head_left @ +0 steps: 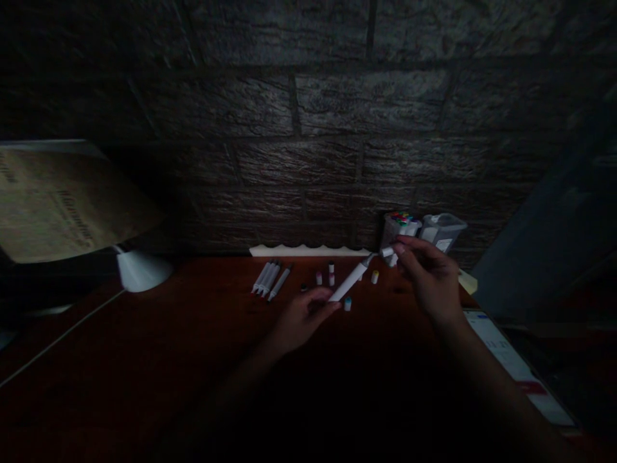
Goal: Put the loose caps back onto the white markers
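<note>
My left hand (301,318) pinches the lower end of a white marker (351,280) that slants up to the right above the reddish-brown table (193,347). My right hand (427,273) is closed on a small white cap (387,252) just off the marker's upper tip. Several loose caps (331,276) lie on the table under and behind the marker. Three uncapped white markers (270,280) lie side by side to the left of my left hand.
A clear box of coloured markers (400,228) and a grey container (441,231) stand at the brick wall. A white scalloped strip (308,251) lies along the wall. A white lamp base (142,270) and brown paper (62,202) are at left, a white sheet (515,360) at right.
</note>
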`<state>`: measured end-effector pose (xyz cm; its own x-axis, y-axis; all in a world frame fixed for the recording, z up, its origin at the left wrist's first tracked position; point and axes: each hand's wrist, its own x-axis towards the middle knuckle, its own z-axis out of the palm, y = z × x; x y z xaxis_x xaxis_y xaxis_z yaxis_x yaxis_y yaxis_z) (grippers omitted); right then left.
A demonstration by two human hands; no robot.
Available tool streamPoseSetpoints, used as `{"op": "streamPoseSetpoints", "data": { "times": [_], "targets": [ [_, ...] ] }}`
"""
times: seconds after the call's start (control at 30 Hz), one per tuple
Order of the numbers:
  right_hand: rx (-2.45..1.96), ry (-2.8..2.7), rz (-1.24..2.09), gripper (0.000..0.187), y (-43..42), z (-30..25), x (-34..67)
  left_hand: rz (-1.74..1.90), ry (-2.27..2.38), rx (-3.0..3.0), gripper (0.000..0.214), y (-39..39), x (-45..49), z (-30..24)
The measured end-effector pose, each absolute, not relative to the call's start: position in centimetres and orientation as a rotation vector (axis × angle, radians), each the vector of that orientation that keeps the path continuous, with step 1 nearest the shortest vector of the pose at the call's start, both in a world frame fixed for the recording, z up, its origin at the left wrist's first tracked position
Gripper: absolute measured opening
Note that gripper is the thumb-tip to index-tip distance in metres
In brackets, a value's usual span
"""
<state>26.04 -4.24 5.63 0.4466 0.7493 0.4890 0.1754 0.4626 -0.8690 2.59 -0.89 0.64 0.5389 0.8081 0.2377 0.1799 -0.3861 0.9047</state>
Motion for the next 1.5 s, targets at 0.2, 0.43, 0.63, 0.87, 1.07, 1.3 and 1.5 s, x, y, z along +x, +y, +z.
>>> {"op": "streamPoseSetpoints", "data": {
  "times": [0.2,0.43,0.63,0.87,1.07,1.3,1.5],
  "targets": [
    [-1.08,-1.271,0.536,0.025,-4.2,5.2,25.5,0.897,0.851,1.978,0.015,-1.0,2.5,0.2],
    [-0.991,-1.181,0.833,0.029,-3.8,4.6,24.4,1.059,1.012,2.011,0.014,-1.8,3.0,0.3],
    [-1.036,-1.184,0.997,0.027,-3.6,3.1,23.2,0.964,0.923,1.681,0.021,-3.1,4.9,-1.0],
    [-0.942,-1.207,1.154,0.021,-3.8,3.0,22.9,0.91,0.901,1.578,0.019,-3.2,4.7,-1.5],
    [-0.529,-0.727,1.59,0.057,-5.0,3.8,19.9,0.928,0.847,1.573,0.018,-3.6,4.9,-0.7],
    [-0.445,-0.64,1.637,0.069,-5.3,4.6,20.6,0.782,0.794,1.39,0.043,-3.7,4.8,0.1],
    [-0.522,-0.713,1.511,0.064,-4.9,3.9,21.5,0.776,0.882,1.596,0.041,-2.6,3.7,-0.2]
  ]
}}
